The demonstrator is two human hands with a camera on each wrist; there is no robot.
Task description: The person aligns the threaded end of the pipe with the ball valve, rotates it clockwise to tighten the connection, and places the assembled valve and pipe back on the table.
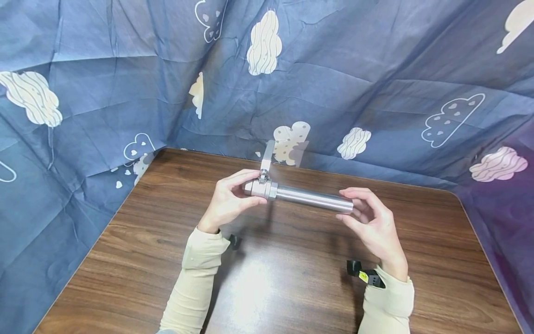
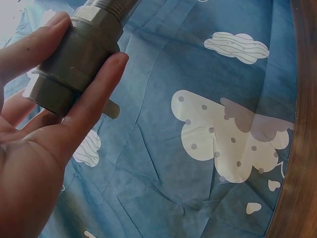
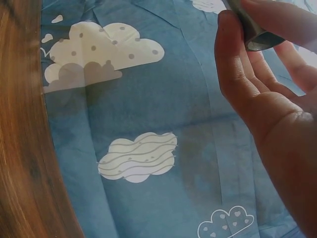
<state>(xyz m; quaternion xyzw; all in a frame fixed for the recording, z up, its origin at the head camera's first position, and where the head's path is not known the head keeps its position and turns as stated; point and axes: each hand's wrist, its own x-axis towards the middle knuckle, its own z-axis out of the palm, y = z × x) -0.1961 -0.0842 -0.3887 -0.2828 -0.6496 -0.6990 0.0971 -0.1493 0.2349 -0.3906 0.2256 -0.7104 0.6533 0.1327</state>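
In the head view a silver ball valve (image 1: 259, 189) and a straight metal pipe (image 1: 313, 198) form one line, held up over the table. My left hand (image 1: 223, 204) grips the valve body between thumb and fingers. The flat lever handle (image 1: 268, 155) points away toward the curtain. At the pipe's far right end, my right hand (image 1: 381, 229) pinches it with thumb and fingertips. The left wrist view shows threads (image 2: 115, 9) between the valve's hex collar and the pipe. From the right wrist, the pipe's open end (image 3: 262, 40) appears hollow.
Beneath the hands is a brown wood-grain table (image 1: 137, 260). A blue curtain (image 1: 333, 97) with cloud prints hangs behind and along both sides. Black wrist-camera mounts (image 1: 354, 267) stick out inward from the sleeves.
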